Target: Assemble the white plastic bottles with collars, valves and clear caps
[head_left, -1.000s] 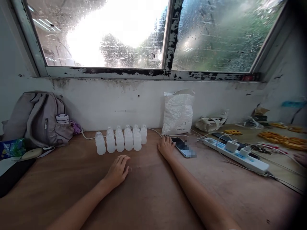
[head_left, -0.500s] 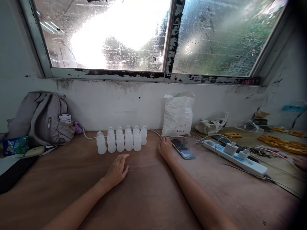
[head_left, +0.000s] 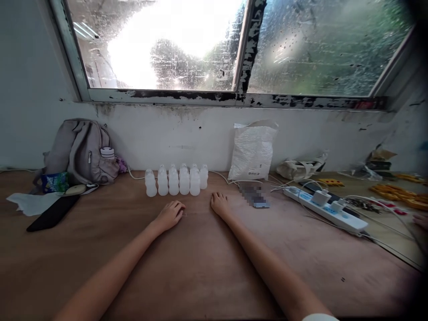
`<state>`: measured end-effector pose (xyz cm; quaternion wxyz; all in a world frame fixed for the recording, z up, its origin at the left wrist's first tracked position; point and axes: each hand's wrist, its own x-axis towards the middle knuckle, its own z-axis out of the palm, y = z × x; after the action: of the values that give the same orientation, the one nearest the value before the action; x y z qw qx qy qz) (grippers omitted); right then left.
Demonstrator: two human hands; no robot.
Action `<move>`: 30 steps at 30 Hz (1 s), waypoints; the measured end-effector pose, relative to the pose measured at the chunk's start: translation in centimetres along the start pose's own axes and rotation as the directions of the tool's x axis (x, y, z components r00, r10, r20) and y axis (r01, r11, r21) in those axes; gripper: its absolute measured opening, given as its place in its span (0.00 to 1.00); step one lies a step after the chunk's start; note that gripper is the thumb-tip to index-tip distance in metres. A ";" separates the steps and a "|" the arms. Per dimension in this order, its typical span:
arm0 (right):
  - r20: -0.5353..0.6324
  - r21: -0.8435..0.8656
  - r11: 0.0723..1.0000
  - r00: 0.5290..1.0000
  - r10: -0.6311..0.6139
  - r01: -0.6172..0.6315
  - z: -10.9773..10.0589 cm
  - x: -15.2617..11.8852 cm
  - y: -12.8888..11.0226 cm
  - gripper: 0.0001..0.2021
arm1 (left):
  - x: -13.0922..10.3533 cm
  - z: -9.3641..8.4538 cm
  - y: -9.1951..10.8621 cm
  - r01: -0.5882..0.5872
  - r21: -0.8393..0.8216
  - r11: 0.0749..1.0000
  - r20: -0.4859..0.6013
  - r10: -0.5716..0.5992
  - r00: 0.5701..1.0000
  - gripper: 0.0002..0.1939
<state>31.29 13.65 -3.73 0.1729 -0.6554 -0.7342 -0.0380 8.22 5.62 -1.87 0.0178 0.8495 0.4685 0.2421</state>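
Note:
Several white, frosted plastic bottles [head_left: 173, 182] stand upright in a tight group near the wall on the brown table [head_left: 187, 272]. My left hand [head_left: 170, 215] lies palm down just in front of them, fingers loosely bent and nothing visible in it. A faint thin mark or strand shows beside its thumb, too small to name. Right of the bottles, my right hand [head_left: 220, 205] rests on the tabletop with its fingers slightly spread. It touches no bottle. To its right lies a phone [head_left: 261, 205], partly blurred out.
A white plastic mailer bag [head_left: 253, 154] leans on the wall. At right are a power strip [head_left: 326, 211] with chargers and cables, and yellow parts [head_left: 394, 195]. A grey backpack [head_left: 78, 151], a black pouch [head_left: 55, 213] and a snack packet [head_left: 55, 182] are at left.
My right hand has moved left, away from the mailer bag and phone. The fingers of my left hand have lowered and bent a little. The camera view has shifted; the bottles stand unchanged.

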 end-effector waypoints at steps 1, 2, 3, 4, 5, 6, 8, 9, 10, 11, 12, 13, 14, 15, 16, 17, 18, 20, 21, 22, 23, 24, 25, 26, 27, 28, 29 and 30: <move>0.006 0.005 1.000 1.000 -0.009 0.008 -0.2 -0.6 -0.2 0.16 | -0.1 0.1 0.0 0.008 0.003 1.000 -0.006 -0.008 1.000 0.13; 0.013 0.010 1.000 1.000 -0.018 0.018 -0.4 -1.3 -0.3 0.16 | -0.3 0.2 0.1 0.019 0.003 1.000 -0.014 -0.019 1.000 0.13; 0.019 0.015 0.999 0.999 -0.029 0.029 -0.6 -1.9 -0.5 0.16 | -0.5 0.3 0.2 0.030 0.000 1.000 -0.024 -0.030 0.999 0.13; 0.027 0.021 0.999 0.999 -0.042 0.041 -0.8 -2.4 -0.5 0.17 | -0.7 0.5 0.3 0.039 -0.010 0.999 -0.036 -0.040 0.999 0.13; 0.035 0.027 0.998 0.998 -0.055 0.054 -1.1 -2.9 -0.5 0.16 | -0.9 0.6 0.4 0.044 -0.032 0.999 -0.051 -0.046 0.998 0.12; 0.044 0.034 0.997 0.997 -0.067 0.066 -1.3 -3.2 -0.5 0.16 | -1.1 0.7 0.4 0.046 -0.071 0.996 -0.069 -0.051 0.996 0.12; 0.060 0.049 0.995 0.994 -0.088 0.085 -1.6 -3.7 -0.4 0.16 | -1.2 0.7 0.1 0.092 -0.211 0.973 -0.173 -0.129 0.976 0.09; 0.066 0.056 0.994 0.993 -0.096 0.092 -1.7 -3.8 -0.3 0.15 | -1.2 0.7 -0.3 0.128 -0.290 0.948 -0.244 -0.203 0.948 0.09; 0.070 0.063 0.993 0.992 -0.101 0.096 -1.8 -3.8 -0.2 0.15 | -1.2 0.6 -0.9 0.174 -0.368 0.914 -0.321 -0.300 0.899 0.09; 0.071 0.070 0.993 0.992 -0.104 0.099 -1.8 -3.8 -0.2 0.15 | -1.2 0.4 -1.7 0.218 -0.418 0.882 -0.385 -0.389 0.837 0.10; 0.070 0.076 0.992 0.992 -0.106 0.100 -1.9 -3.7 -0.1 0.15 | -1.1 0.3 -2.6 0.257 -0.445 0.858 -0.432 -0.457 0.778 0.11; 0.067 0.082 0.992 0.992 -0.106 0.101 -1.9 -3.7 0.0 0.15 | -1.1 0.1 -3.6 0.294 -0.468 0.834 -0.467 -0.515 0.719 0.12; 0.064 0.086 0.991 0.992 -0.106 0.101 -1.8 -3.6 0.1 0.15 | -1.2 -0.1 -4.7 0.328 -0.496 0.804 -0.490 -0.572 0.658 0.15; 0.061 0.090 0.991 0.993 -0.105 0.100 -1.8 -3.5 0.1 0.15 | -1.3 -0.3 -5.8 0.358 -0.529 0.770 -0.501 -0.624 0.600 0.17; 0.058 0.093 0.991 0.993 -0.105 0.099 -1.7 -3.5 0.2 0.15 | -1.5 -0.4 -6.8 0.382 -0.562 0.734 -0.503 -0.670 0.547 0.19; 0.056 0.094 0.991 0.993 -0.104 0.099 -1.7 -3.5 0.2 0.15 | -1.6 -0.6 -7.7 0.399 -0.590 0.702 -0.498 -0.705 0.505 0.21; 0.055 0.095 0.991 0.993 -0.104 0.099 -1.6 -3.4 0.2 0.15 | -1.8 -0.6 -8.5 0.411 -0.612 0.676 -0.489 -0.731 0.475 0.22; 0.054 0.096 0.991 0.993 -0.103 0.097 -1.6 -3.4 0.1 0.15 | -1.9 -0.7 -9.7 0.423 -0.639 0.642 -0.471 -0.762 0.445 0.25; 0.053 0.096 0.991 0.993 -0.101 0.096 -1.5 -3.4 0.1 0.15 | -1.9 -0.6 -10.2 0.426 -0.646 0.634 -0.462 -0.768 0.443 0.27; 0.052 0.095 0.991 0.994 -0.098 0.093 -1.5 -3.4 0.0 0.15 | -1.8 -0.6 -10.6 0.428 -0.648 0.630 -0.454 -0.771 0.447 0.28; 0.051 0.095 0.992 0.994 -0.094 0.089 -1.5 -3.4 0.0 0.15 | -1.7 -0.6 -10.9 0.430 -0.647 0.630 -0.446 -0.770 0.456 0.29; 0.048 0.094 0.992 0.995 -0.091 0.086 -1.5 -3.4 -0.1 0.14 | -1.5 -0.6 -11.2 0.434 -0.642 0.632 -0.439 -0.767 0.468 0.30; 0.044 0.095 0.992 0.995 -0.090 0.085 -1.5 -3.4 -0.1 0.14 | -1.3 -0.7 -11.5 0.437 -0.635 0.636 -0.432 -0.762 0.482 0.31; 0.039 0.095 0.992 0.995 -0.089 0.085 -1.5 -3.4 -0.1 0.14 | -1.1 -0.7 -11.7 0.442 -0.626 0.642 -0.425 -0.757 0.497 0.32; 0.034 0.097 0.992 0.995 -0.090 0.086 -1.5 -3.4 -0.2 0.14 | -0.9 -0.8 -11.9 0.448 -0.616 0.648 -0.418 -0.751 0.511 0.32; 0.030 0.098 0.991 0.995 -0.090 0.087 -1.5 -3.4 -0.2 0.14 | -0.8 -0.9 -12.1 0.454 -0.605 0.654 -0.410 -0.745 0.526 0.33; 0.026 0.100 0.991 0.996 -0.090 0.087 -1.5 -3.5 -0.2 0.14 | -0.6 -1.0 -12.2 0.461 -0.593 0.660 -0.402 -0.739 0.541 0.33; 0.023 0.103 0.991 0.996 -0.089 0.087 -1.5 -3.5 -0.2 0.14 | -0.5 -1.1 -12.2 0.468 -0.581 0.666 -0.392 -0.733 0.556 0.32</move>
<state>31.71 9.90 -3.38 0.1943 -0.6132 -0.7657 0.0008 -2.07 11.86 -4.22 0.1312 0.4836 0.6538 0.5670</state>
